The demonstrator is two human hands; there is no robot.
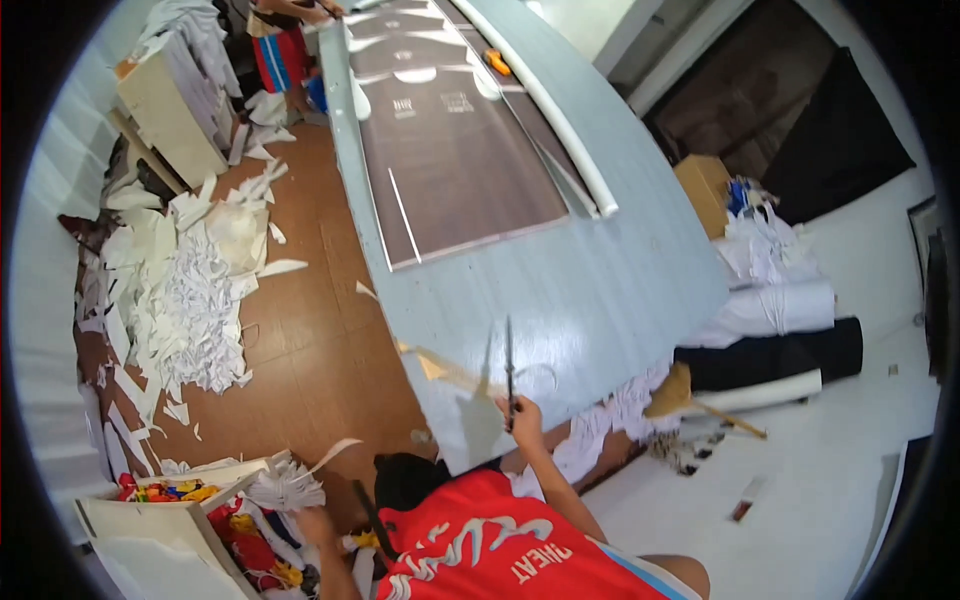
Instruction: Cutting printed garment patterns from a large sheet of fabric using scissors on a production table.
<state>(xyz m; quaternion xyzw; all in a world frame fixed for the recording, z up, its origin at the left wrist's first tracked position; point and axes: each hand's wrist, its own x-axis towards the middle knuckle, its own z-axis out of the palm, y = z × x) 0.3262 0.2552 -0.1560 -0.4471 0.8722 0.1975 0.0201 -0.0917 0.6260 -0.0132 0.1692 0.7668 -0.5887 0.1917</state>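
My right hand (524, 420) is closed round the handles of scissors (510, 362), whose blades point away over the near end of the blue-grey table (560, 300). Low on the left, my left hand (316, 522) is at a wooden box (160, 530) full of colourful cloth pieces (248, 545). A bunch of white scraps (284, 488) fans out from this hand, with its fingers mostly hidden behind them. Farther up the table lies a long dark sheet (470, 170) with white edges and cut-out shapes.
A white roll (560, 115) and an orange tool (496, 62) lie along the sheet. White scraps (200, 310) cover the floor at left. Another person (280, 50) stands at the far left. Black and white rolls (780, 350) lie at right, beside a broom (670, 392).
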